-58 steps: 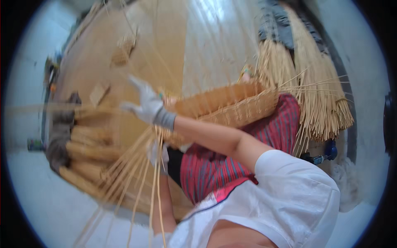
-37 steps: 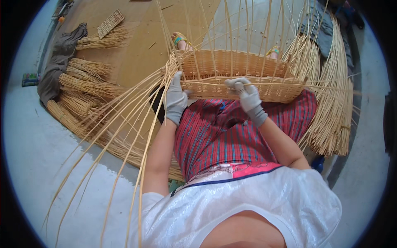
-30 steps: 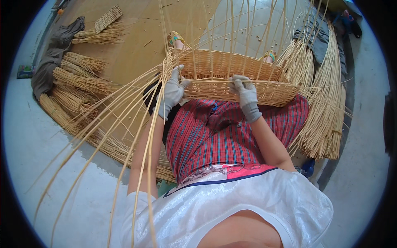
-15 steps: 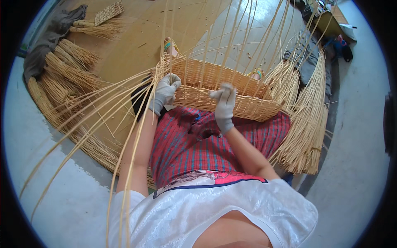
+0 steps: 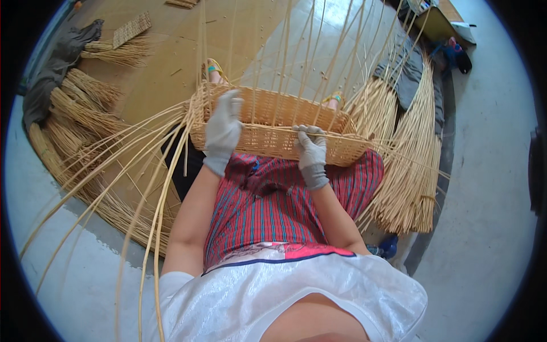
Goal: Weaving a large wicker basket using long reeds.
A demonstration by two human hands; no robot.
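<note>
A long, shallow wicker basket (image 5: 262,142) lies across my lap, with tall upright canes (image 5: 283,62) rising from its rim. My left hand (image 5: 224,128), in a pale glove with grey cuff, is raised by the near wall at the left end. Its fingers stretch upward, blurred at the tips, and I make out nothing in them. My right hand (image 5: 311,148), also gloved, has its fingers curled over the near rim, gripping it where a thin strand runs along the top. Long loose canes (image 5: 145,157) fan out from the basket's left end, beside my left forearm.
Bundles of cane (image 5: 94,111) lie on the floor at the left, near a dark cloth (image 5: 48,85). Large upright-fanned bundles (image 5: 413,165) stand at the right with a grey cloth (image 5: 407,77). A small woven panel (image 5: 131,30) lies far left. Sandalled feet (image 5: 215,74) show behind the basket.
My left hand has left its pinch at the basket's left corner, its fingers straightening upward. My right hand has lowered its fingers onto the near rim. The whole view has shifted slightly.
</note>
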